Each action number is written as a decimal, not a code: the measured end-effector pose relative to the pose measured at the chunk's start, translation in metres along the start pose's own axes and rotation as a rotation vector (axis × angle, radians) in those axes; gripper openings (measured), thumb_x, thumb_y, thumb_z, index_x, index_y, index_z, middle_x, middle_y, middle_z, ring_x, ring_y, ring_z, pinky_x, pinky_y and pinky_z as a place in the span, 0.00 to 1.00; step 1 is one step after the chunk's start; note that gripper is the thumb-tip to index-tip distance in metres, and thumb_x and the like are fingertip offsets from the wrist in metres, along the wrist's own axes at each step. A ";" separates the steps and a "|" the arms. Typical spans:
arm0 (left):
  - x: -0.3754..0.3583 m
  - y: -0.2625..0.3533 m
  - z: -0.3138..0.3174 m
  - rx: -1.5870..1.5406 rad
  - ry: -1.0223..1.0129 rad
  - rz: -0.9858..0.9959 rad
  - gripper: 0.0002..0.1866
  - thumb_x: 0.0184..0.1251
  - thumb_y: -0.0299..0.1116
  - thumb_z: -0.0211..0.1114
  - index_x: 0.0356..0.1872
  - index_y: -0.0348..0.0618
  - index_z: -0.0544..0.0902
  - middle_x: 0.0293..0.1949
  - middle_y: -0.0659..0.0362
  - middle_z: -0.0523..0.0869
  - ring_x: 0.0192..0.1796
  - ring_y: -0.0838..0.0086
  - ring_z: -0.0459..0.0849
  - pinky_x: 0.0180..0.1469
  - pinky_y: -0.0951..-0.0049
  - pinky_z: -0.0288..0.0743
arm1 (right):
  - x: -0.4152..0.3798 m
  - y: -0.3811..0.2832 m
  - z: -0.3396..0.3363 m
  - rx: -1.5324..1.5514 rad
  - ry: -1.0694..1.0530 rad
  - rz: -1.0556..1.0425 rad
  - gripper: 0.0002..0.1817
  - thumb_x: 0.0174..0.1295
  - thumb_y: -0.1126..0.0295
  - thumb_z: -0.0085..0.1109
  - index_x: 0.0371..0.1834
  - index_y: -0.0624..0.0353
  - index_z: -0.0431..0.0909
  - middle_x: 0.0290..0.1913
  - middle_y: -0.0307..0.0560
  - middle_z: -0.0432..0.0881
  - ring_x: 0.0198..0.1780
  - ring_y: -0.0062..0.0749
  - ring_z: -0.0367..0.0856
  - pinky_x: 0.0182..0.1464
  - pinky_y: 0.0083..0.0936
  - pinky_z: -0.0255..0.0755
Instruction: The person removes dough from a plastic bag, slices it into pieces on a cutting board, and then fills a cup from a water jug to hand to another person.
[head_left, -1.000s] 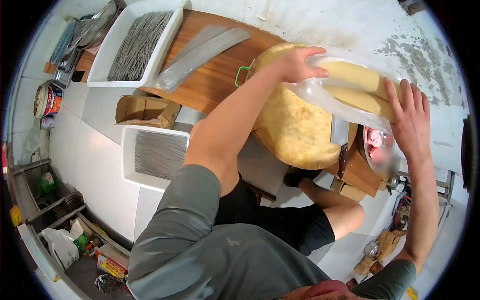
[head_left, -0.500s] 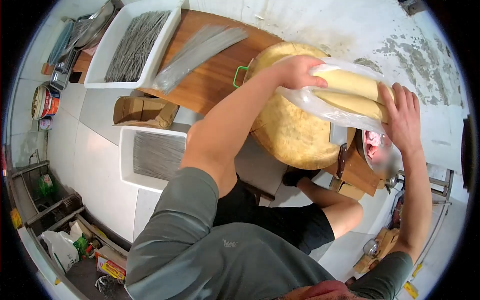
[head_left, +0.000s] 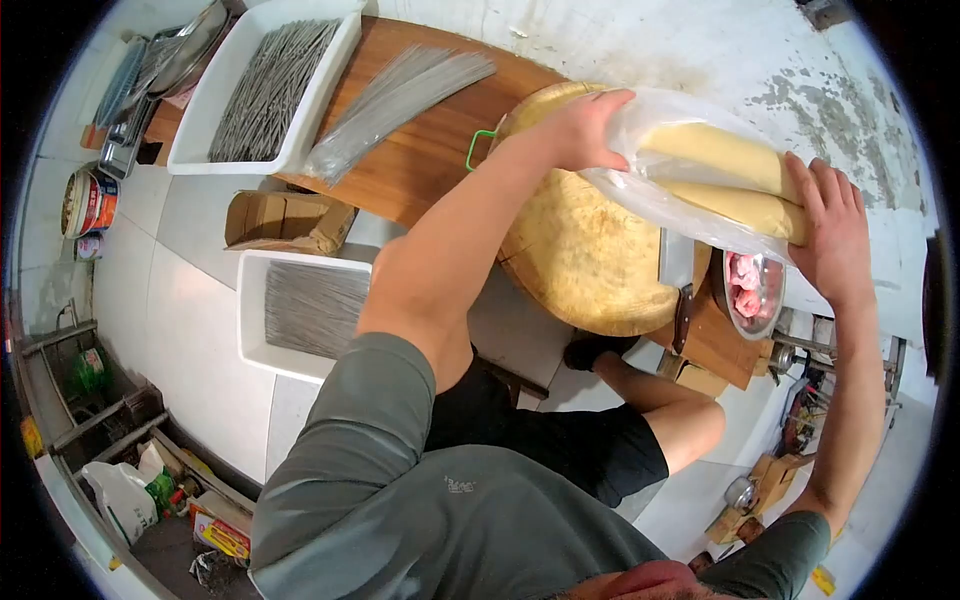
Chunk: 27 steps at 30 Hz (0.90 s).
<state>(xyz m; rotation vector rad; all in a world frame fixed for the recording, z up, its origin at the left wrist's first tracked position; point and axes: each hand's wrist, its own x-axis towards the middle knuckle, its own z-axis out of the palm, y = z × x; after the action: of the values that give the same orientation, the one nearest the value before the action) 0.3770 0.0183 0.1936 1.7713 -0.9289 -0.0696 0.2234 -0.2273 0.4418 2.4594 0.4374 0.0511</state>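
Note:
Two long pale-yellow rolls [head_left: 735, 205] lie side by side inside a clear plastic bag [head_left: 655, 110], held above a round wooden chopping block [head_left: 590, 260]. My left hand [head_left: 592, 130] grips the bag's left edge between thumb and fingers. At the other end, my right hand [head_left: 830, 230] is wrapped round the bag and the ends of the rolls. A cleaver [head_left: 677, 262] with a dark handle rests on the block's right side, partly under the bag. Close to my right forearm is a metal bowl [head_left: 770, 300] with pink meat [head_left: 745, 285].
A white tub of grey metal skewers [head_left: 178, 155] and a bundle of thin skewers in plastic [head_left: 400, 110] are on the wooden table [head_left: 385, 200]. Below stand a cardboard box [head_left: 285, 222] and another white tub [head_left: 250, 310]. A green handle [head_left: 472, 150] shows beside the block.
The bag and rolls have moved to the right with my right hand. My left hand has shifted slightly up and left, the bag's left part is spread wider, and more of the metal bowl shows.

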 end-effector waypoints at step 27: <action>-0.040 0.038 0.095 0.862 -0.674 0.017 0.10 0.62 0.34 0.60 0.36 0.58 0.90 0.41 0.67 0.90 0.49 0.71 0.85 0.59 0.60 0.66 | 0.098 -0.014 -0.021 0.282 -0.638 0.072 0.40 0.34 0.65 0.70 0.57 0.65 0.69 0.48 0.63 0.80 0.53 0.60 0.77 0.54 0.42 0.74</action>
<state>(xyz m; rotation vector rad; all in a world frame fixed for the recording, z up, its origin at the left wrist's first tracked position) 0.2840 -0.0354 0.1702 2.6036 -1.6166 -0.3061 0.3085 -0.1728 0.4437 2.5809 0.0751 -0.7905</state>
